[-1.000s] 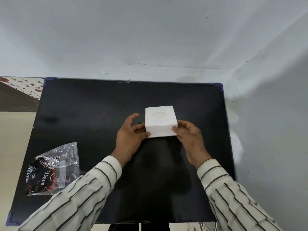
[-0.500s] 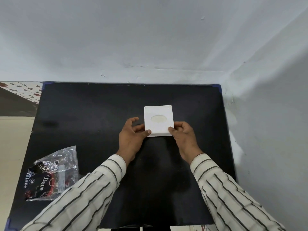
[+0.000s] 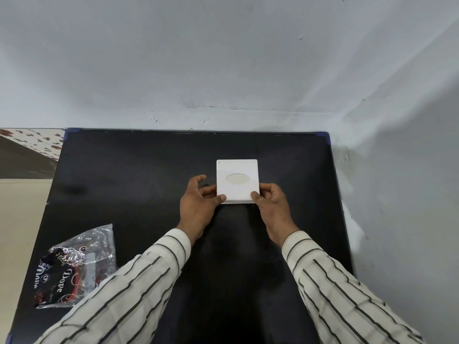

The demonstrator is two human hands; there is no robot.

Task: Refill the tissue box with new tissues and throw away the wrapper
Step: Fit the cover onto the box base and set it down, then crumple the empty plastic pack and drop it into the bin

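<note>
Left hand (image 3: 198, 207) and right hand (image 3: 272, 203) pinch the tissue box (image 3: 237, 181) (seemingly lifted); wrapper (image 3: 74, 266) lies apart.

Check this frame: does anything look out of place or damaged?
Only the crumpled wrapper lies loose near the table's front left corner, not yet thrown away. The tissue box looks intact and square, gripped by the left hand and right hand.

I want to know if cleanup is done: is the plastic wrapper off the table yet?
No, the wrapper lies on the black table near its left edge, apart from both hands.
</note>
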